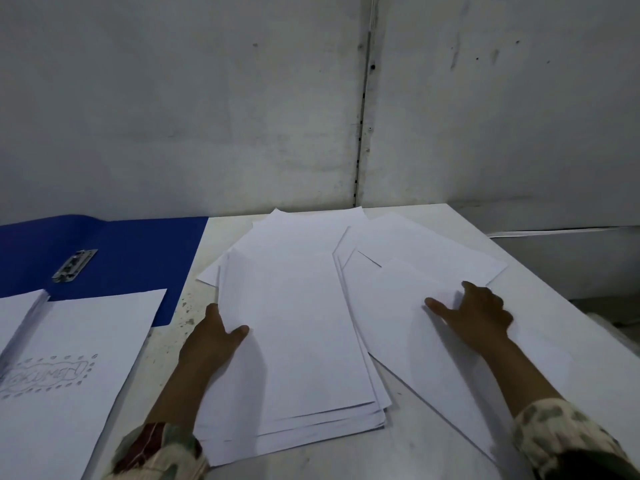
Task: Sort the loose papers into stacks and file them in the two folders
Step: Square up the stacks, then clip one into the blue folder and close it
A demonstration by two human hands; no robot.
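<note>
Leftmost, an open blue folder lies at the table's far left edge, its metal fastener clip exposed. A sheet bearing a pencilled doodle overlaps the folder's near side and runs toward the table's near left corner, with the edge of another white stack just beside it at the frame's left border.

Moving right, the person's left hand grips the left edge of the central stack of blank white paper: the thumb lies on the top sheet, and the fingers are hidden, seemingly tucked under the edge. This stack sits in the middle of the table, its sheets slightly fanned and uneven at the near edge.

Further right, the right hand rests on a looser spread of sheets that overlap the central stack's right side and reach toward the table's right edge. Its fingers look slightly bent, pressing down; whether they pinch a sheet cannot be told.

Judging by appearance, the paper is light, thin and floppy, and sheets are likely to slide over one another. Taking hold at opposite long edges, with thumbs on top and fingers beneath, should keep a stack together while squaring it.
</note>
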